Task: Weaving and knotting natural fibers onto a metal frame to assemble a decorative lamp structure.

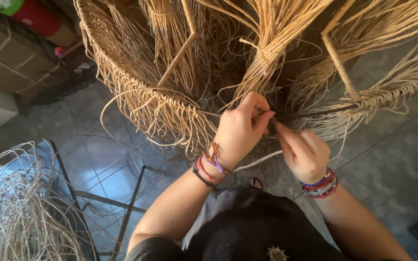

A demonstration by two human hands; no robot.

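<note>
Head view, from left to right: at nine o'clock a loose coil of pale cane (20, 212) lies on the tiled floor (393, 174), with a dark metal frame (131, 203) just beside it. Up at twelve o'clock stands a big half-woven wicker frame (136, 92), its rim curving from ten to three o'clock and bundles of loose strands hanging inside.

Near the centre, the left hand (240, 130) is pinched shut, thumb and fingertips gripping a thin strand (262, 160) at the rim. Just beside it, at about four o'clock from it, the right hand (306, 152) is curled closed on the same strand, fingertips nearly touching the left's.

That strand runs with its long axis from about eight o'clock, below the wrists, up toward two o'clock into the weave. I'd judge it light, springy and fairly stiff, likely to kink or split if bent sharply, so best held close to the weave, as both hands do.
</note>
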